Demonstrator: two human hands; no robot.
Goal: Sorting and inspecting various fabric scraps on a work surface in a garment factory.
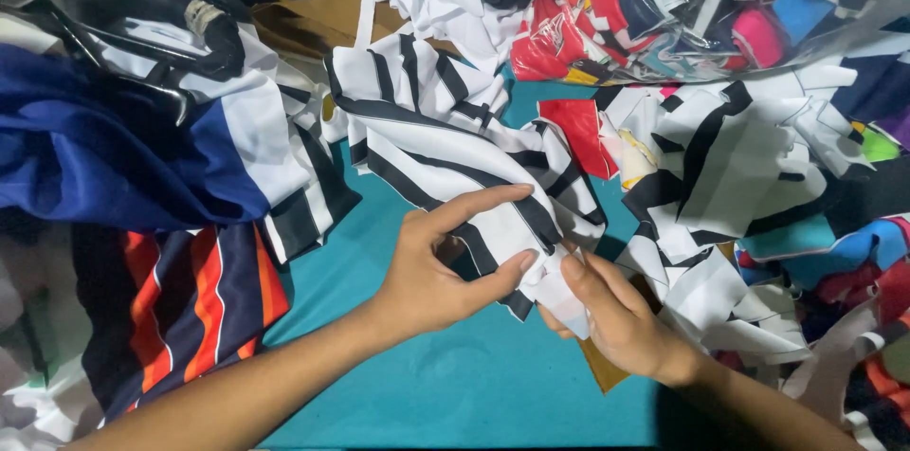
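A white fabric piece with black stripes [441,124] lies crumpled across the teal table [455,385], running from the upper middle down to my hands. My left hand [431,266] pinches its lower edge between thumb and fingers, index finger stretched out over the cloth. My right hand [616,314] grips the same lower corner from the right, thumb on top of the white end. The two hands nearly touch at the cloth's edge.
A blue, white and striped garment pile [142,157] with an orange-striped piece [204,304] fills the left. Black-and-white scraps [730,167] heap at the right. A clear plastic bag of coloured offcuts [682,1] sits at the top right, with large black scissors [133,44] at the top left.
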